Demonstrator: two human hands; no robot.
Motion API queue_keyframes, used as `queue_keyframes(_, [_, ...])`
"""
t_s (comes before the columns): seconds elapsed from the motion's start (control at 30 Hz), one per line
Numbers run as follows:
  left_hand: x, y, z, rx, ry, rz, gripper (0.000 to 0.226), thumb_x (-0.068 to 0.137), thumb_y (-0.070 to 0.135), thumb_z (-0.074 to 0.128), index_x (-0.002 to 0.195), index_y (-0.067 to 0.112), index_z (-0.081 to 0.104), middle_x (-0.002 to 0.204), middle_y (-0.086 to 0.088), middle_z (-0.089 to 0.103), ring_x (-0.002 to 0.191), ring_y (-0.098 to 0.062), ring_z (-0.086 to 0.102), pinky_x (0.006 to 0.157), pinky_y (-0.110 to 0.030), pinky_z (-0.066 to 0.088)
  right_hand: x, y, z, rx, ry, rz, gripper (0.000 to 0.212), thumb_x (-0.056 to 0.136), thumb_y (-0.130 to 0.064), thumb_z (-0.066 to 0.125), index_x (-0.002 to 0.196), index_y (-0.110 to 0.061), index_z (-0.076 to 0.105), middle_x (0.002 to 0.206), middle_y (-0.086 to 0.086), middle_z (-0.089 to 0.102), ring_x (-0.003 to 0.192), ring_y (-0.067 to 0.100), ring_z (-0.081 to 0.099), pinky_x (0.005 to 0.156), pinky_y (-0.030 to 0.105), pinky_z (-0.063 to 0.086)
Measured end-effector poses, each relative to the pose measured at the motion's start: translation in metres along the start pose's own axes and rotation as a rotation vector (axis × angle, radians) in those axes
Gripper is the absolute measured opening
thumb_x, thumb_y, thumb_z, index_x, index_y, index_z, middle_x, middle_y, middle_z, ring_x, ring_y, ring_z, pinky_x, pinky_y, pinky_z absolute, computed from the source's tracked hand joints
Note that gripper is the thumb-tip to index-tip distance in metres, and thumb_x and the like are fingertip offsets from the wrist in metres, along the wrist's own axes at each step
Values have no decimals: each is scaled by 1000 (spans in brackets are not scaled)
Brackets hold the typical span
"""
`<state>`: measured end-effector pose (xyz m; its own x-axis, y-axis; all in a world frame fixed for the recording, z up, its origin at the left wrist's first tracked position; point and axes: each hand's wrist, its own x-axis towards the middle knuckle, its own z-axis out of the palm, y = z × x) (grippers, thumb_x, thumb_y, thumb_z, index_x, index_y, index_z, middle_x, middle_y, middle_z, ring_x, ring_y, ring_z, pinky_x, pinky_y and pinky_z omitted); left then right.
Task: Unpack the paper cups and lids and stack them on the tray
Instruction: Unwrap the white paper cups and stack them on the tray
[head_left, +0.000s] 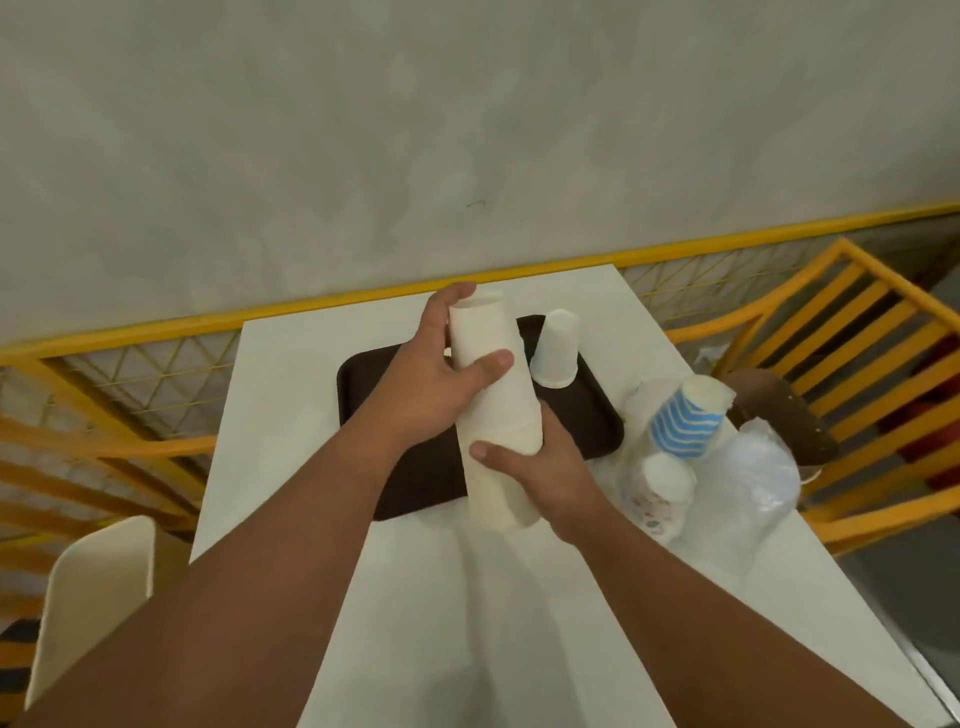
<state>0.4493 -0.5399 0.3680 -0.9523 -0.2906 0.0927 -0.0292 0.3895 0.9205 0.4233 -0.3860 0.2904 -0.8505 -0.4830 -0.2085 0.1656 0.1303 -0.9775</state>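
Observation:
A tall stack of white paper cups (493, 405) is held tilted above the dark brown tray (592, 421). My left hand (436, 374) grips the stack's upper part, thumb across the front. My right hand (540, 467) holds the lower part of the same stack. One white cup (556, 348) stands upside down on the tray's far right side. To the right of the tray, a blue-and-white striped cup stack (685, 423) and a patterned cup stack (657, 493) lie in clear plastic wrapping (753, 478).
The white table (291, 405) sits against a yellow railing (156, 327) and a grey wall. A yellow slatted chair (857, 332) with a brown seat stands at the right. A cream chair back (88, 587) is at the lower left.

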Motion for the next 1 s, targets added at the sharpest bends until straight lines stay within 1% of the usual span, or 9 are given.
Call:
queue_keyframes(0.13, [40, 42, 7, -62, 58, 111, 61, 88, 33, 70, 134, 42, 32, 115, 16, 53, 98, -9, 61, 85, -35, 57, 30, -53, -34, -103, 41, -96, 80, 59, -50, 87, 129, -37, 50, 115, -16, 65, 106, 7, 62, 93, 38, 50])
queue_keyframes(0.27, [85, 91, 23, -110, 115, 195, 62, 83, 38, 73, 129, 42, 32, 113, 11, 55, 104, -14, 59, 88, -44, 56, 61, -111, -82, -131, 38, -190, 78, 52, -58, 86, 121, -37, 55, 111, -13, 69, 102, 9, 67, 91, 40, 53])
queue_keyframes(0.43, [136, 131, 66, -169, 208, 190, 57, 81, 38, 74, 123, 40, 37, 111, 7, 58, 105, -18, 61, 87, -51, 56, 93, -154, -156, -227, 32, -257, 65, 58, -49, 86, 115, -34, 57, 104, -12, 70, 95, 9, 67, 83, 36, 54])
queue_keyframes(0.6, [171, 129, 125, -159, 331, 100, 58, 79, 44, 75, 122, 36, 37, 107, 8, 58, 100, -18, 62, 85, -50, 56, 128, -147, -216, -322, 8, -262, 60, 65, -40, 86, 116, -34, 56, 104, -14, 67, 94, 7, 63, 72, 28, 49])
queue_keyframes(0.7, [183, 119, 151, -145, 408, 53, 60, 81, 43, 75, 124, 29, 37, 105, 5, 59, 96, -17, 62, 84, -43, 57, 144, -133, -238, -381, -6, -247, 59, 66, -41, 86, 116, -38, 53, 102, -17, 64, 91, 2, 59, 65, 23, 42])
queue_keyframes(0.8, [192, 108, 156, -154, 509, 27, 58, 84, 40, 73, 126, 26, 37, 101, 7, 59, 90, -11, 62, 75, -25, 54, 161, -108, -255, -474, -34, -216, 69, 63, -44, 86, 123, -39, 51, 106, -16, 61, 92, 6, 57, 65, 22, 41])
queue_keyframes(0.9, [201, 101, 147, -155, 637, 18, 53, 87, 31, 70, 128, 22, 38, 101, 9, 56, 85, -2, 59, 63, -8, 46, 175, -79, -272, -512, -46, -139, 78, 62, -46, 87, 130, -36, 49, 113, -10, 59, 101, 16, 56, 71, 29, 41])
queue_keyframes(0.93, [204, 96, 142, -162, 677, 29, 51, 86, 27, 70, 125, 22, 38, 102, 8, 57, 86, -3, 60, 65, -9, 48, 180, -71, -277, -512, -45, -113, 78, 64, -45, 87, 131, -34, 49, 113, -9, 57, 102, 17, 55, 72, 30, 40])
queue_keyframes(1.0, [208, 78, 135, -139, 712, 34, 48, 81, 22, 71, 117, 26, 38, 105, 3, 58, 89, -12, 62, 75, -22, 54, 188, -56, -283, -486, -33, -66, 76, 66, -43, 86, 131, -30, 48, 113, -9, 55, 101, 17, 53, 75, 31, 41])
